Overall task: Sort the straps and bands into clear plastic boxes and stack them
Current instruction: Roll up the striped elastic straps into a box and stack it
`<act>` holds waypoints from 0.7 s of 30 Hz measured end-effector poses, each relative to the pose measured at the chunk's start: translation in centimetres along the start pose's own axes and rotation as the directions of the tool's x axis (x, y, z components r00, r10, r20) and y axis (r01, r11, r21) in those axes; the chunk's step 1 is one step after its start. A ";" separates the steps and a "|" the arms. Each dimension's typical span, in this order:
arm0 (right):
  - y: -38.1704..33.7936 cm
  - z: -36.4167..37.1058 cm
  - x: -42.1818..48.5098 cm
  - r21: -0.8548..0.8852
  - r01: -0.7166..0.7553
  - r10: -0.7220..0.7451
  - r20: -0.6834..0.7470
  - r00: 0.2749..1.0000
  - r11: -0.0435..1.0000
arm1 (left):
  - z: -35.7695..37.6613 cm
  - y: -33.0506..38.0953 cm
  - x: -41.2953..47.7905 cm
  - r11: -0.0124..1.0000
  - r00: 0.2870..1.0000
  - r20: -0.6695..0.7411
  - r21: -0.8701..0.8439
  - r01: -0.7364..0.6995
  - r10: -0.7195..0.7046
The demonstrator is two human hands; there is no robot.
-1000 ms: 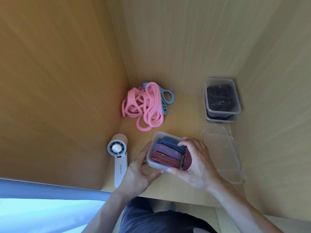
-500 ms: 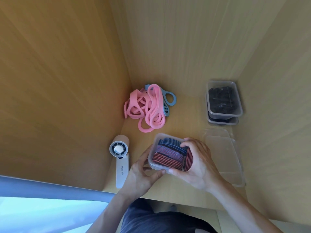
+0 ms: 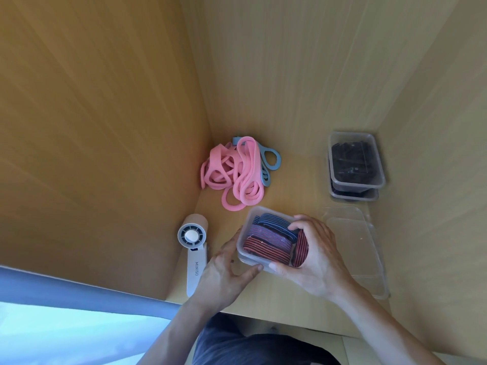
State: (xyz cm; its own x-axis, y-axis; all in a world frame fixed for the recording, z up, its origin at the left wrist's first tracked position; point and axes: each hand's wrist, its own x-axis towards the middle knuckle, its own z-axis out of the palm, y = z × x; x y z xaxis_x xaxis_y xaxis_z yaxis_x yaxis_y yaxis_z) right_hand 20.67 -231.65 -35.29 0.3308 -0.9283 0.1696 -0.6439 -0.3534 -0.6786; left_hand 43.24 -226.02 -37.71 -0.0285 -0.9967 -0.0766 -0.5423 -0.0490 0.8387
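- Right hand (image 3: 316,262) grasps the right end of the clear box (image 3: 241,246). Its thumb presses on the near wall, and its fingers curl over the rim onto a red striped strap (image 3: 300,248) that stands on edge there.
- Left hand (image 3: 224,275) steadies the same box at its near left corner, thumb against the near wall and fingers along the left wall. Neither hand is released.
- Inside the box, the other striped straps (image 3: 266,245) lie flat in a row, blue farthest from the person and red nearest. Their long axes run left to right, crosswise to the strap on edge. The box looks full, so tucking in this last strap seems to be the step in hand.
- Just beside the right hand, along the right edge of the tabletop (image 3: 297,185), lie the empty clear boxes (image 3: 353,248). I cannot tell whether any of them is a lid.
- Beyond those, in the far right corner, sits the stack of boxes (image 3: 357,186) with black straps. If the filled box goes onto it, the path runs away from the person and to the right, and the right hand is the nearer one.
- Pink bands (image 3: 237,172) and blue-grey bands (image 3: 271,159) are heaped in the far left corner, just beyond the box. They are not yet sorted, and the left hand is closer to them.
- White handheld fan (image 3: 193,248) lies at the left edge, near the left hand.
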 end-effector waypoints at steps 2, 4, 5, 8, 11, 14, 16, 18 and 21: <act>-0.2 0.0 0.1 0.016 -0.011 0.011 -0.001 1.000 1.000 | 0.0 0.4 0.0 0.999 0.999 -0.030 -0.022 -0.043 0.042; -0.4 0.0 0.2 0.058 -0.030 0.030 -0.010 0.999 0.998 | 0.0 0.8 0.2 0.992 0.992 -0.062 -0.051 -0.116 0.113; -0.4 0.0 0.2 0.086 -0.038 0.040 -0.017 0.999 0.996 | -0.1 0.9 0.2 0.989 0.988 -0.080 -0.053 -0.135 0.130; -0.6 0.0 0.2 0.142 -0.065 0.069 -0.023 0.997 0.988 | -0.3 1.1 0.3 0.993 0.985 -0.124 -0.007 -0.119 0.117; -0.7 -0.1 0.4 0.175 -0.087 0.091 -0.013 0.996 0.981 | -0.5 1.2 0.5 0.993 0.984 -0.137 -0.025 -0.117 0.112; -0.9 -0.4 0.8 0.257 -0.148 0.146 0.029 0.989 0.955 | -0.7 1.6 1.0 0.990 0.983 -0.142 -0.068 -0.127 0.116; -1.2 -0.7 1.0 0.301 -0.188 0.173 0.077 0.982 0.935 | -0.9 2.0 1.3 0.990 0.979 -0.165 -0.066 -0.128 0.116; -1.3 -1.3 1.4 0.338 -0.244 0.191 0.184 0.964 0.909 | -1.3 2.7 1.7 0.990 0.974 -0.197 -0.052 -0.129 0.116; -1.4 -2.1 2.3 0.362 -0.290 0.193 0.281 0.940 0.886 | -1.8 3.9 2.3 0.989 0.971 -0.218 -0.083 -0.123 0.102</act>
State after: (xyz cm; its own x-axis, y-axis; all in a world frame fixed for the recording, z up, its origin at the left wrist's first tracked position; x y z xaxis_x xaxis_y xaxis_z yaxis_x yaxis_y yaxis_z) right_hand 20.91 -233.53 -32.49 0.3805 -0.9085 -0.1725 -0.4165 -0.0019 -0.9091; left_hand 42.60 -228.61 -33.69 0.1000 -0.9866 0.1286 -0.4632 0.0682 0.8836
